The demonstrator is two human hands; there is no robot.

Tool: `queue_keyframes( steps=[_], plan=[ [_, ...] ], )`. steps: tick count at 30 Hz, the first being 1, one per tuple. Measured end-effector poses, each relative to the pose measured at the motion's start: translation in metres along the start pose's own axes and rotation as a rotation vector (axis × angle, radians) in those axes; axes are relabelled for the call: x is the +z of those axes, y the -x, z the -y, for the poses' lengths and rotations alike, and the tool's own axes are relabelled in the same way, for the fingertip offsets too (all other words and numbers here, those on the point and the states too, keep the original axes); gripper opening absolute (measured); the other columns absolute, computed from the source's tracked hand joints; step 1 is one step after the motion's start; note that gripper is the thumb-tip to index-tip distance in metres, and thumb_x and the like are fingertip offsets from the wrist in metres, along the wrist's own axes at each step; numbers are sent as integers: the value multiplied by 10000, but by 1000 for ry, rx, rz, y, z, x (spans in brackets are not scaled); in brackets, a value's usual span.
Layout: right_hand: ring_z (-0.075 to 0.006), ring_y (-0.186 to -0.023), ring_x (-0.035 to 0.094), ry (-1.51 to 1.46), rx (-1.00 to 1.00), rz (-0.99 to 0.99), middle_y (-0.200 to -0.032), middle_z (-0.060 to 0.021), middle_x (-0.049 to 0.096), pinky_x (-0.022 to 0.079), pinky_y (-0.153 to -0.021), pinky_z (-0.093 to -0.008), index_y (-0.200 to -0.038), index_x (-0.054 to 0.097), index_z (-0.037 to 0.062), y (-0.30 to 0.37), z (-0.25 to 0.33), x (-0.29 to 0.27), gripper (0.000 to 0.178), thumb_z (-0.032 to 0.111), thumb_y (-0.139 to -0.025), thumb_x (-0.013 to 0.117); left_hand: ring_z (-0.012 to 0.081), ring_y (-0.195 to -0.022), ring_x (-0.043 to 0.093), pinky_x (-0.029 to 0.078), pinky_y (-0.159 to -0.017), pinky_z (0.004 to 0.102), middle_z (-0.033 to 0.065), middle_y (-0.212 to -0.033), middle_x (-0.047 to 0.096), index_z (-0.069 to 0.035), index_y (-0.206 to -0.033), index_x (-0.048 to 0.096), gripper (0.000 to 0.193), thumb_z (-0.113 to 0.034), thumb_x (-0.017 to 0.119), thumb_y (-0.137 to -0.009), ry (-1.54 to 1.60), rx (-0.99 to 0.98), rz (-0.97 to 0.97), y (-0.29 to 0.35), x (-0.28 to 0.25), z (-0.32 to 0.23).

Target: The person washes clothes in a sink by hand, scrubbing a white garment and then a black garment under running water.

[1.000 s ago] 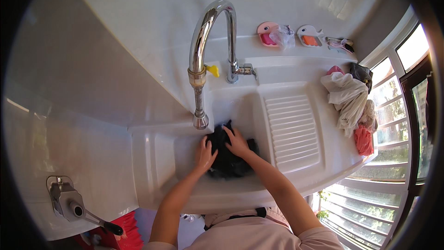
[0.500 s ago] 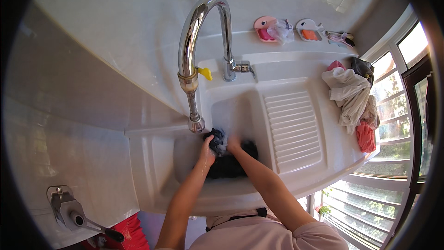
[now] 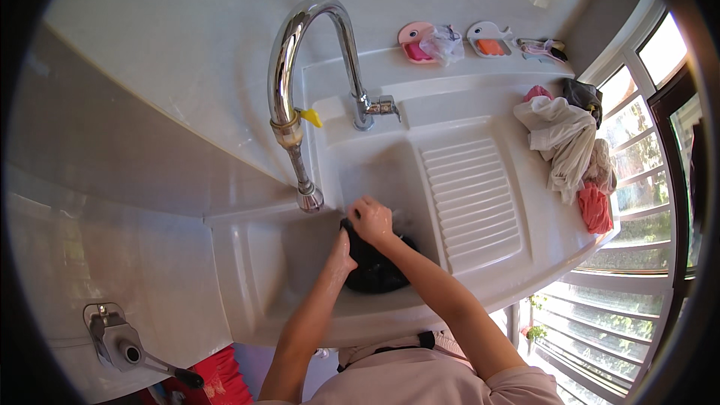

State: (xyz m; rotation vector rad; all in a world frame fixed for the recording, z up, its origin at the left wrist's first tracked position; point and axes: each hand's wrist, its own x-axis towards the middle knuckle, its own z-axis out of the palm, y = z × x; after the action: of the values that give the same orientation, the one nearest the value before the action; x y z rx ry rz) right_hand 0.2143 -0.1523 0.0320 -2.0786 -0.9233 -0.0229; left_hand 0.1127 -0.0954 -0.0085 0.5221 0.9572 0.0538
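Observation:
Wet black cloth (image 3: 377, 268) hangs bunched in the basin of a white laundry sink (image 3: 300, 251). My right hand (image 3: 372, 220) is closed in a fist at the top of it, and a bit of dark fabric shows between the fingers. Just below and to the left, my left hand (image 3: 342, 252) grips the cloth's edge with the thumb up; its other fingers are hidden behind the fabric. Both hands look wet. Close above them hangs the spray head (image 3: 310, 199) of a curved chrome faucet (image 3: 281, 67), apart from the hands.
A ribbed washboard (image 3: 472, 195) is moulded into the sink's right side. Beyond it lies a pile of clothes (image 3: 559, 131), with a coral cloth (image 3: 595, 208) at the edge. Two whale-shaped soap dishes (image 3: 416, 41) stand on the back ledge. A yellow tab (image 3: 311, 118) sticks out from the faucet.
My right hand has risen out of the basin and closed into a fist beside my left hand. Pale suds around the cloth no longer show there. The view has shifted slightly.

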Motion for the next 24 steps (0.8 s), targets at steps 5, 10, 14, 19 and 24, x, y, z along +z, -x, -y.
queue_keyframes(
  steps=[5, 10, 14, 19, 24],
  plan=[
    [-353, -841, 577, 263, 152, -223, -958, -160, 573, 469, -689, -473, -963, 561, 57, 9, -51, 12, 298, 320, -828, 599, 300, -1242, 410, 324, -1018, 387, 191, -1335, 446, -14, -1324, 424, 712, -534, 511, -846, -137, 185, -309, -31, -53, -8],
    [-373, -914, 561, 253, 61, 436, -984, -232, 576, 440, -776, -489, -997, 586, 53, 47, -95, 38, 241, 243, -864, 518, 453, -894, 539, 445, -767, 473, 251, -941, 566, 61, -1037, 487, 338, -215, 571, -860, -1451, 990, -323, -22, -28, 19],
    [-374, -893, 579, 15, 506, 369, -937, -235, 602, 442, -797, -485, -926, 614, 43, 90, -126, 102, 203, 177, -856, 480, 453, -847, 568, 467, -751, 461, 250, -988, 581, 73, -1090, 487, 415, -189, 614, -795, -1389, 391, -611, -43, -50, 23],
    [-367, -899, 585, 52, 283, 570, -995, -218, 596, 451, -801, -467, -988, 602, 44, 126, -226, 155, 243, 198, -812, 536, 338, -893, 589, 481, -786, 423, 166, -1013, 594, 26, -1100, 522, 397, -141, 553, -741, -518, 665, -158, -37, -26, 22],
    [-374, -1020, 541, -121, 436, 472, -1136, -200, 547, 448, -839, -471, -1112, 550, 53, 54, -51, 82, 405, 238, -757, 611, 224, -860, 588, 491, -790, 359, 78, -956, 598, -59, -1044, 571, 372, -354, 555, -819, 345, 304, -69, -25, -17, 3]
  ],
)
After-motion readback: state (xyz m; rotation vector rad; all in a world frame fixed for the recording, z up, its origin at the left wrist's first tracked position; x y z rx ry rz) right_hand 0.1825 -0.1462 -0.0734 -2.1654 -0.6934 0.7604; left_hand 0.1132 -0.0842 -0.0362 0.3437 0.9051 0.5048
